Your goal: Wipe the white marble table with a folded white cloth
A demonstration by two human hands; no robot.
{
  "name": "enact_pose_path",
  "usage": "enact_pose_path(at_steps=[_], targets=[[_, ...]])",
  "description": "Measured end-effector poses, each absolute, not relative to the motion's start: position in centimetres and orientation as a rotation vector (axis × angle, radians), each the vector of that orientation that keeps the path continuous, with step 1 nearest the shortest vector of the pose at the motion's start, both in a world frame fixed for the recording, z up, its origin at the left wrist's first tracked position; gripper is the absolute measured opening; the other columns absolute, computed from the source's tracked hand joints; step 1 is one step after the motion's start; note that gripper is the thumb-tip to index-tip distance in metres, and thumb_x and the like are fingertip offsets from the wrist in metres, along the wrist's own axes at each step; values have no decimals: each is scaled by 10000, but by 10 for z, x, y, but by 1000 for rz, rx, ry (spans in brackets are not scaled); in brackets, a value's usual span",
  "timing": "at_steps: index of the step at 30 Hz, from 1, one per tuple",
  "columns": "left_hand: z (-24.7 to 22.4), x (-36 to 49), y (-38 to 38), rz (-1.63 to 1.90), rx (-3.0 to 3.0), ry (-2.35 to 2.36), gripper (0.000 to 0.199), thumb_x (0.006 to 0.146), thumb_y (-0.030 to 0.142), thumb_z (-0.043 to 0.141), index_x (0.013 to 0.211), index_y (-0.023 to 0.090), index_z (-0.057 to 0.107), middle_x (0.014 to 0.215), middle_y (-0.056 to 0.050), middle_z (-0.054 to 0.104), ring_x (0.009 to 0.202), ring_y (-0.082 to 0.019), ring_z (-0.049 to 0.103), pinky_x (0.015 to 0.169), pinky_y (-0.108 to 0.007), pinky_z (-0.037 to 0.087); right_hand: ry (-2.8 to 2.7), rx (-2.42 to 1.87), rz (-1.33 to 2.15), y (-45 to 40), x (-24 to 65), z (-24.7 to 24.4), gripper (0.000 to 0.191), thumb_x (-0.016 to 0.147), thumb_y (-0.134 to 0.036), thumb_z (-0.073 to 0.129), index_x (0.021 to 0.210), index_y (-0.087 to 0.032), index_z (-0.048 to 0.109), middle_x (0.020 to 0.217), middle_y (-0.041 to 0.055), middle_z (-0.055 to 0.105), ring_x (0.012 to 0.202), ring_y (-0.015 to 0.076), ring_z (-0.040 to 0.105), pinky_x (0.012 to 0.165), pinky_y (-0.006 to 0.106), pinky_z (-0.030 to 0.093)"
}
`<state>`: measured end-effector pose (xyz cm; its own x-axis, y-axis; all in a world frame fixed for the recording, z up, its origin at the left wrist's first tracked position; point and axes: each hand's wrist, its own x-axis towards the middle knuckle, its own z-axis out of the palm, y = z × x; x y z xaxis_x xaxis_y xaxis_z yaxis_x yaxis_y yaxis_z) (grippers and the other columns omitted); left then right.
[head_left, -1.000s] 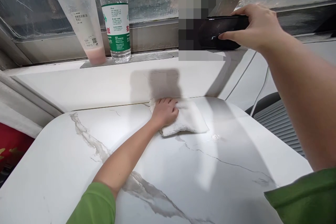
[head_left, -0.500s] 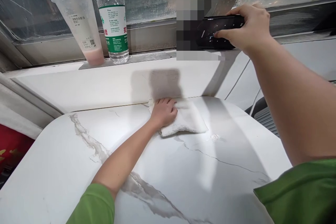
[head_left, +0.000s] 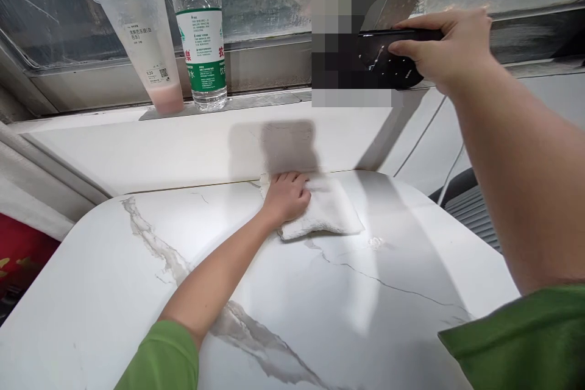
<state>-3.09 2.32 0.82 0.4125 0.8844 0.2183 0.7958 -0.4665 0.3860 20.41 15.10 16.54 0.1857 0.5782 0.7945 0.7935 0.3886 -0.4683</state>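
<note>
A folded white cloth (head_left: pixel 331 210) lies on the white marbled table (head_left: pixel 274 292) near its far edge. My left hand (head_left: pixel 287 196) rests on the cloth's left part, its fingers curled into the fabric. Up at the right, by the window sill, my right hand (head_left: pixel 457 49) grips a glossy black object (head_left: pixel 384 61) between thumb and fingers. Small bright spots show on its dark face, and its left end is covered by a pixelated patch.
On the sill (head_left: pixel 265 100) at the left stand a clear cup (head_left: pixel 146 55) with a pink remainder and a water bottle (head_left: pixel 201 55) with a green and white label. A grey ribbed object (head_left: pixel 470 207) and a white cable are beyond the table's right edge.
My right hand has moved slightly right with the black object, whose face is turned at a different angle. My left hand stays on the cloth.
</note>
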Motion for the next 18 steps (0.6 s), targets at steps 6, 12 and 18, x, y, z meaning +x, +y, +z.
enact_pose_path(at_steps=[6,12,18], targets=[[8,-31,24,579,2449,1478,341,909,215,372,1204,183,541,1264,-35,564,1189,-196,463,1075,-321,313,-1424,-1262,178,129,203,173,429,752,56,589,1139,-114,659,1117,92,688,1009,148,631,940,338,436],[5,-31,25,607,2462,1480,337,907,214,371,1195,191,545,1248,-32,570,1184,-192,466,1066,-319,317,-1445,-1130,106,135,210,172,469,715,25,634,1163,-111,649,1166,94,667,1064,191,617,944,390,448],[5,-31,25,588,2470,1483,344,903,211,354,1200,214,528,1259,-29,562,1188,-194,468,1067,-337,321,-1453,-965,-507,99,176,143,262,734,-39,516,843,-173,713,927,43,695,1027,226,597,947,428,426]])
